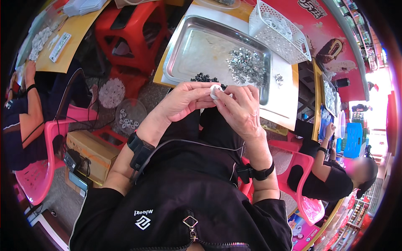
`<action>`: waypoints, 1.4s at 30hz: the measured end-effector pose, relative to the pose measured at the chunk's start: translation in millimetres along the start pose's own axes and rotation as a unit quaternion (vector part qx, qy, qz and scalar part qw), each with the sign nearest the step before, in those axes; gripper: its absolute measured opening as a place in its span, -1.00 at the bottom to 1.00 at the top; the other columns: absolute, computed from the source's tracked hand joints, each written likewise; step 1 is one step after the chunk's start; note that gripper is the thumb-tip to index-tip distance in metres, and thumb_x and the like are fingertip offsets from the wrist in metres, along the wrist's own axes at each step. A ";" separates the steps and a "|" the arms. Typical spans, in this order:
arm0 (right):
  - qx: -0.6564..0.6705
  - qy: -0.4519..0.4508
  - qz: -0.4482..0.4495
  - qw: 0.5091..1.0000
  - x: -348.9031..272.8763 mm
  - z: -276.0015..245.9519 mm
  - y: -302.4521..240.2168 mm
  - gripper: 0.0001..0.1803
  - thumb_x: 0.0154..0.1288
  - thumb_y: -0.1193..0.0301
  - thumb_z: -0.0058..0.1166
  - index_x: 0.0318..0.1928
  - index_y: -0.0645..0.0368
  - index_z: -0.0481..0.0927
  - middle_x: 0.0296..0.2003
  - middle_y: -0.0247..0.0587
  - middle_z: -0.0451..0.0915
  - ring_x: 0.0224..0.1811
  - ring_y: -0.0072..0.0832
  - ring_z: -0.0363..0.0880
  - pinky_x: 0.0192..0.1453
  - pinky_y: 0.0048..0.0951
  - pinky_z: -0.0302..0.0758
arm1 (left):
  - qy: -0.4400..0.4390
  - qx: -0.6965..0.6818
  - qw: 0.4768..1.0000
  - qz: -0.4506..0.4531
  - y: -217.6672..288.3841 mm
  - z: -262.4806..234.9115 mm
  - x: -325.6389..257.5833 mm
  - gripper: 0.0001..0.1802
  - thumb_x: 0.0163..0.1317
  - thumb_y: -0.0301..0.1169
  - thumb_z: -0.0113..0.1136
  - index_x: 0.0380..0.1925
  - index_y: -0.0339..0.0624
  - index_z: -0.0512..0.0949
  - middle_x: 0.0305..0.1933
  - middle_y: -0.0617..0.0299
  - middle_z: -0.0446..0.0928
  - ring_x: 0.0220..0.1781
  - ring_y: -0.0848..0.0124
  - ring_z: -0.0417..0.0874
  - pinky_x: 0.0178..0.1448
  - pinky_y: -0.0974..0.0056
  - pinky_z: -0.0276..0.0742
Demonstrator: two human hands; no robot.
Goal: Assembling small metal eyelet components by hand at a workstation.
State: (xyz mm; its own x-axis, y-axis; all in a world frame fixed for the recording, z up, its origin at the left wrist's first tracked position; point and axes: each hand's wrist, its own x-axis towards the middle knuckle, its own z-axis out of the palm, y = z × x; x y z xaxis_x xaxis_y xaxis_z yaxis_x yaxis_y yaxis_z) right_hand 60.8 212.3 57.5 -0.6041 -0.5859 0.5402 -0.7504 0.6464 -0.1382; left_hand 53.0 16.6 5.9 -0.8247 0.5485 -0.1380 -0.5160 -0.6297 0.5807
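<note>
Both my hands meet over the near edge of a shallow metal tray [201, 50]. Between the fingertips sits a small round white plastic part [215, 90]. My left hand [188, 99] pinches it from the left with thumb and fingers. From the other side, my right hand [241, 109] presses its closed fingertips against the same part; whether they hold another small piece is hidden. A heap of small shiny metal pieces [247, 67] fills the tray's right side. Small black parts [204, 78] lie at its near edge, just beyond my left hand.
A white perforated basket [289, 45] of pale parts stands at the far right. Loose metal bits [279, 78] lie beside the tray. To the left are a red stool [130, 35], tubs of white parts [112, 93] and a cardboard box [93, 151]. Co-workers sit on both sides.
</note>
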 end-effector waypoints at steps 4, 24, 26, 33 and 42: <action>0.019 0.029 0.004 0.999 0.3 3.3 -0.3 -0.67 -0.02 0.44 0.33 -0.15 0.05 0.64 -0.31 -0.39 0.50 -0.29 -0.46 0.50 -0.05 -0.32 0.32 | -0.018 -0.012 1.000 0.010 -3.3 -2.8 0.9 -0.64 0.39 -0.41 0.06 0.10 -0.41 0.47 0.01 0.01 0.58 0.02 0.32 0.66 0.15 0.26 0.62; -0.010 0.082 0.038 0.996 -7.5 15.7 -10.3 -0.64 -0.02 0.51 0.32 -0.12 0.13 0.65 -0.29 -0.39 0.52 -0.30 -0.50 0.50 -0.09 -0.39 0.30 | 0.002 -0.051 0.997 0.050 -18.4 0.7 5.1 -0.66 0.38 -0.41 0.09 0.06 -0.41 0.50 -0.02 0.05 0.59 -0.06 0.36 0.68 0.11 0.26 0.64; -0.009 0.096 0.040 0.995 -8.9 17.6 -13.1 -0.64 -0.02 0.51 0.33 -0.13 0.12 0.65 -0.29 -0.40 0.53 -0.31 -0.51 0.50 -0.11 -0.39 0.30 | 0.005 -0.043 0.998 0.054 -17.8 4.0 3.3 -0.66 0.38 -0.41 0.08 0.06 -0.41 0.50 -0.03 0.05 0.59 -0.06 0.36 0.68 0.10 0.26 0.64; -0.016 0.108 0.024 0.994 -11.8 19.3 -14.1 -0.65 -0.05 0.52 0.34 -0.15 0.12 0.67 -0.27 -0.41 0.55 -0.30 -0.52 0.53 -0.12 -0.39 0.30 | 0.000 0.018 0.998 0.064 -15.5 2.6 2.9 -0.67 0.38 -0.40 0.10 0.03 -0.43 0.52 -0.06 0.06 0.60 -0.06 0.35 0.68 0.08 0.28 0.65; 0.214 0.060 0.335 0.916 7.4 2.3 40.2 -0.82 0.18 0.48 0.20 -0.19 0.22 0.68 -0.31 -0.14 0.63 -0.25 -0.32 0.62 -0.12 -0.40 0.51 | 0.017 -0.009 0.994 0.109 5.8 -19.0 1.1 -0.58 0.41 -0.31 -0.01 0.12 -0.41 0.43 -0.09 0.01 0.62 -0.03 0.20 0.69 0.10 0.20 0.62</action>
State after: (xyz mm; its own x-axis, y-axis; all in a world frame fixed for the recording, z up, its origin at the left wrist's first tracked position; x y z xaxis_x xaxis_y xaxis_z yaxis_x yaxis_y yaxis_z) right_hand 25.5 232.9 54.0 -0.9524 -0.0535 0.3002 -0.2752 0.5750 -0.7705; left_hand 44.7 3.1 -6.1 -0.9245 0.3793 -0.0371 -0.3278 -0.7419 0.5849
